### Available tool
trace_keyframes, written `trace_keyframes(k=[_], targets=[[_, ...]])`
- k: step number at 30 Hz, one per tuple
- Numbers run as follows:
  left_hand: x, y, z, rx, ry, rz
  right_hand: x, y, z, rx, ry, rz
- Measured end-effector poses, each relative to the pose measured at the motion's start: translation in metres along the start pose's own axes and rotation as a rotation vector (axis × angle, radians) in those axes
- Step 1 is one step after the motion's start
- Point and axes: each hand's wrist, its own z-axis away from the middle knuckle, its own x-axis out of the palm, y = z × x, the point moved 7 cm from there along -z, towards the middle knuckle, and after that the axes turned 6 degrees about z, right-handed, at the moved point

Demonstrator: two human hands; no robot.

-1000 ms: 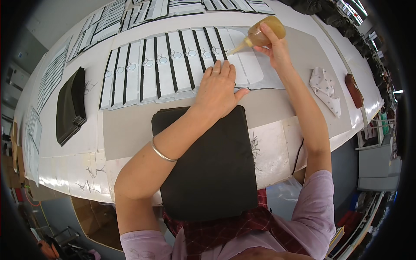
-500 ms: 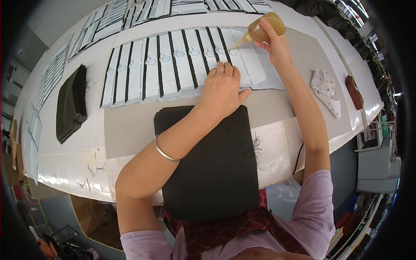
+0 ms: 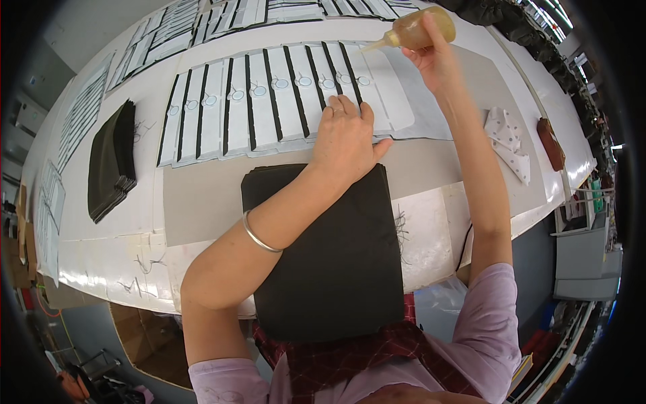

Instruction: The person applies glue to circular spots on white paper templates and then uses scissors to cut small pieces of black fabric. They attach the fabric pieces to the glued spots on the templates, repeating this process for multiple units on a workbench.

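Note:
My right hand (image 3: 437, 67) is wrapped round a squeeze bottle (image 3: 409, 31) of yellowish-brown liquid. The bottle is tilted, its thin nozzle pointing left above the far end of the rightmost white panel (image 3: 383, 101). Overlapping panels of this kind fan out in a row, with black strips between them and a round pale mark on each. My left hand (image 3: 342, 138) lies on the row's near edge, palm down, fingers extended and thumb out to the right. Beneath my left forearm, a stack of black sheets (image 3: 336, 269) reaches from the table edge toward my body.
A grey board (image 3: 202, 212) lies under the panels. To the left stands another black stack (image 3: 111, 165). On the right are a dotted cloth (image 3: 506, 141) and a reddish-brown object (image 3: 550, 145). More striped panels (image 3: 235, 17) cover the table's far side. Loose threads (image 3: 145, 264) lie near its front edge.
My right hand has raised the bottle up and to the right, drawing the nozzle away from the rightmost round mark. My left hand stays nearly in place.

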Motion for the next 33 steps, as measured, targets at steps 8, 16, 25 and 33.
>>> trace_keyframes(k=[8, 16, 25, 33], targets=[[0.002, 0.002, -0.001, 0.015, 0.010, -0.023, 0.019, 0.024, 0.020, 0.045, 0.051, 0.180], [0.001, 0.003, -0.001, 0.025, 0.018, -0.053, 0.019, 0.023, 0.022, -0.008, 0.077, 0.189], [0.002, 0.003, -0.001, 0.038, 0.025, -0.059, 0.022, 0.019, 0.025, 0.002, 0.030, 0.209], [0.003, 0.002, -0.002, 0.023, -0.011, -0.060, 0.028, 0.026, 0.020, 0.001, 0.011, 0.231]])
